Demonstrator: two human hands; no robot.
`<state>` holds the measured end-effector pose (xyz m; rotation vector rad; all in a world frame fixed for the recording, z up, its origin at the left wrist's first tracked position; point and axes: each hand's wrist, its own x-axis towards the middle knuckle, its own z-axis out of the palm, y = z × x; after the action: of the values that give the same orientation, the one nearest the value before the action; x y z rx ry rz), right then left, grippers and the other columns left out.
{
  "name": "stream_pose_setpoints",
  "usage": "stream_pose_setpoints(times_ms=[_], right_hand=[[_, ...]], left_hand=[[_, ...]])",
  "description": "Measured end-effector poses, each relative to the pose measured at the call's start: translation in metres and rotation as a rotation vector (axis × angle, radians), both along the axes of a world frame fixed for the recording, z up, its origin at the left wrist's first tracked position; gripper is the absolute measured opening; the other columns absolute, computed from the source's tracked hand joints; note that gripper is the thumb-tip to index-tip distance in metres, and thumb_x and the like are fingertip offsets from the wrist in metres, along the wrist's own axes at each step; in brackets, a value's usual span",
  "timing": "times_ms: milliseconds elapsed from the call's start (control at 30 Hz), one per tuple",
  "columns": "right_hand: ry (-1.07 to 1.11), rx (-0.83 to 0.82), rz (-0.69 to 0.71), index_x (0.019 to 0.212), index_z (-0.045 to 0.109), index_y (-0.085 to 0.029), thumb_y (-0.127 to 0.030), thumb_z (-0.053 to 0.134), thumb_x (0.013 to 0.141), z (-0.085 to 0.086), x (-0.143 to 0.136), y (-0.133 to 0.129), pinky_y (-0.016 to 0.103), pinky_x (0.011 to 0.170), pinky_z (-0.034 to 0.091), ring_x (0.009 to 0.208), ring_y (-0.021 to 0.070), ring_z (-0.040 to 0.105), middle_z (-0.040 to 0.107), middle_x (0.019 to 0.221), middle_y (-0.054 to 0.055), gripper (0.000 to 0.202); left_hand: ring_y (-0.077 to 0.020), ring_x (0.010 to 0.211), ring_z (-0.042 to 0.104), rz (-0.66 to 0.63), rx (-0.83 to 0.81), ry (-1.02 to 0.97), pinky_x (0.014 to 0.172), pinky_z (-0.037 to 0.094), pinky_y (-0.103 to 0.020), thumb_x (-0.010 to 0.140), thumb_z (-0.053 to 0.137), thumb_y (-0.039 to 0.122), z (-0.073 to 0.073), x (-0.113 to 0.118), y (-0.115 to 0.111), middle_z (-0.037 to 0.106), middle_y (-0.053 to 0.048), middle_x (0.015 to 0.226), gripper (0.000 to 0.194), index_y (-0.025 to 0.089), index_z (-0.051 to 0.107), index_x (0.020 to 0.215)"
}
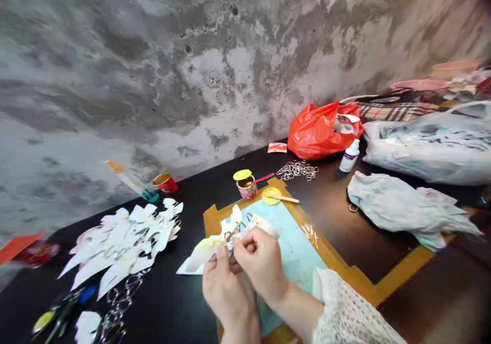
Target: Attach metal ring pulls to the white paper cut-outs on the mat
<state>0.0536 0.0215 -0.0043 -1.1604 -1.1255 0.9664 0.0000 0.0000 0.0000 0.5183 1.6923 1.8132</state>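
One white piece (201, 254), tinged yellow, sits between my remote hands, over the near left edge of a pale blue sheet (295, 241). I see them close together and clamped on it: the left hand (226, 287) with its thumb on top, the right hand (264, 259) pinching at its middle. Just beyond that sheet stands an open tin (247, 189), near a yellow lid (270, 200) with a wooden stick (289, 199) across it. Farther out on my dark worktop (180, 303), similar pieces (130, 236) lie heaped to the left, and metal rings (296, 170) lie near a red bag (322, 134).
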Motion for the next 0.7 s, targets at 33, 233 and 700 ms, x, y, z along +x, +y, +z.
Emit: stream_pose_setpoints(times_ms=[33,233,700], right_hand=[[0.000,0.001,0.001,0.060,0.052,-0.018,-0.024,0.059,0.075,0.000,0.000,0.000,0.019,0.043,0.035,0.043,0.0078,0.045,0.050,0.049,-0.005,0.018],[-0.030,-0.003,-0.021,0.059,0.052,-0.019,-0.023,0.060,0.075,0.000,0.001,0.003,0.020,0.044,0.036,0.042,0.0081,0.046,0.051,0.048,-0.005,0.019],[-0.025,0.037,-0.055,0.060,0.054,-0.019,-0.020,0.064,0.075,0.004,0.004,0.005,0.019,0.046,0.042,0.044,0.0089,0.052,0.057,0.050,-0.004,0.018]], left_hand=[[-0.0177,0.065,0.065,0.014,0.007,-0.016,0.061,0.048,-0.027,0.080,0.071,0.030,-0.002,-0.001,0.000,0.068,-0.003,0.068,0.018,0.014,0.071,0.073],[-0.0187,0.076,0.068,-0.041,0.158,-0.264,0.072,0.054,-0.029,0.080,0.066,0.039,-0.002,0.005,0.003,0.071,-0.004,0.079,0.025,0.014,0.067,0.081],[-0.0221,0.089,0.072,-0.329,0.417,-0.541,0.079,0.059,-0.029,0.068,0.082,0.049,0.004,0.006,0.001,0.074,-0.007,0.090,0.040,0.015,0.072,0.087]])
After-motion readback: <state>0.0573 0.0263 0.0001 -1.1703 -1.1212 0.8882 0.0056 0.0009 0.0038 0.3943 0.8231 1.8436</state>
